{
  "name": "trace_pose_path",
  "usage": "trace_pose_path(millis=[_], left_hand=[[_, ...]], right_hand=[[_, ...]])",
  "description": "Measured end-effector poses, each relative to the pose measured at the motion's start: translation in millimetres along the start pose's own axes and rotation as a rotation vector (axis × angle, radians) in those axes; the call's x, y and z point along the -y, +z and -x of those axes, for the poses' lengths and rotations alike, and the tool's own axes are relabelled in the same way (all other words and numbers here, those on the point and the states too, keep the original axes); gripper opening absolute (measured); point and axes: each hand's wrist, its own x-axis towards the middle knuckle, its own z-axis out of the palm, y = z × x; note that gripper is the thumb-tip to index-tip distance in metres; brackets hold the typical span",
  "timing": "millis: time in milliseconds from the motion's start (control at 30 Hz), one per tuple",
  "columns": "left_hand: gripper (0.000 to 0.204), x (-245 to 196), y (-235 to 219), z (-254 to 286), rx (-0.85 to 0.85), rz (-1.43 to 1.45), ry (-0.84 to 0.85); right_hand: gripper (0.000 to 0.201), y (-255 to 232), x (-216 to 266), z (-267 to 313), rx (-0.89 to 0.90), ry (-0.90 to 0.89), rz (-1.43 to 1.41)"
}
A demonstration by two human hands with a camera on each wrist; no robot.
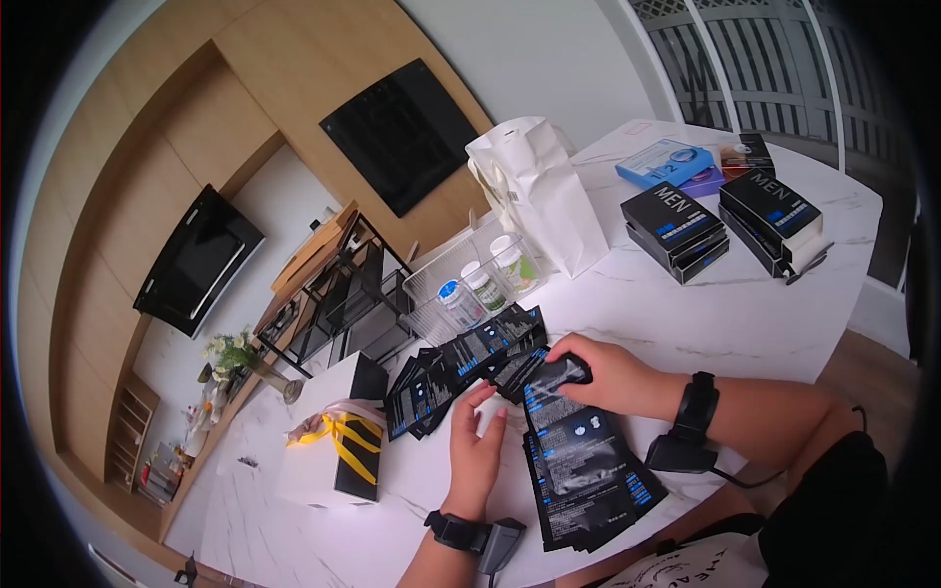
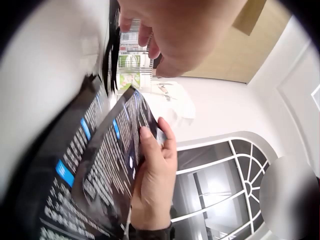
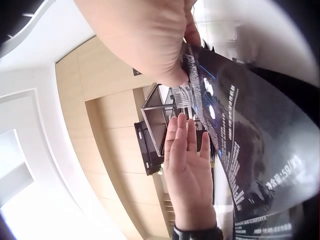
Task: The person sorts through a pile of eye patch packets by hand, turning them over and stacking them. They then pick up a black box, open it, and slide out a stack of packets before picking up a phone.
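Note:
My right hand (image 1: 618,374) pinches the top end of a glossy black packet (image 1: 580,446) printed with white text and blue marks. The packet slants down over a fanned stack of matching black packets (image 1: 559,524) by the table's near edge. To its left, my left hand (image 1: 474,468) is raised with fingers spread and nothing held. The right wrist view shows that left palm (image 3: 190,175) beside the held packet (image 3: 260,145), its fingers straight. More black packets (image 1: 461,365) lie in an overlapping heap beyond the left hand.
A black and white box (image 1: 338,475) with a yellow ribbon stands at left. Behind the heap, a clear bin (image 1: 421,294) holds several bottles. A white paper bag (image 1: 544,196) stands farther back. Black boxes (image 1: 676,225) marked MEN and a blue box (image 1: 662,160) sit at the far right.

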Motion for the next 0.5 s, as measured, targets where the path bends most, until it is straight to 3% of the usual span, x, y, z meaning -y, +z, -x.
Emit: trace_pose_path(millis=[33, 67, 167, 233, 333, 367, 500], left_hand=[[0.032, 6.5, -3.9, -3.2, -0.030, -0.209, 0.115], [0.034, 11.0, -7.7, -7.8, -0.055, -0.236, 0.169], [0.038, 12.6, -24.3, -14.4, -0.118, -0.570, 0.220], [0.045, 24.4, -34.1, -18.3, -0.123, -0.608, 0.211], [0.062, 46.2, -39.7, -20.8, -0.047, -0.652, 0.066], [0.062, 49.9, -40.5, -19.9, -0.049, -0.652, 0.063], [0.063, 53.6, -43.6, -22.7, 0.087, -0.783, 0.009]], right_hand=[[0.034, -0.2, -0.3, -0.2, 0.003, 0.002, 0.000], [0.032, -1.0, -0.7, -0.9, 0.011, -0.057, 0.113], [0.028, 1.4, -13.8, -0.1, -0.001, -0.138, 0.234], [0.032, 5.7, -22.2, 2.1, 0.025, -0.230, 0.346], [0.030, 5.6, -21.5, 3.1, 0.153, -0.185, 0.328], [0.028, 4.8, -19.3, 2.9, 0.231, -0.157, 0.359], [0.024, 3.5, -15.1, 3.1, 0.270, -0.149, 0.345]])
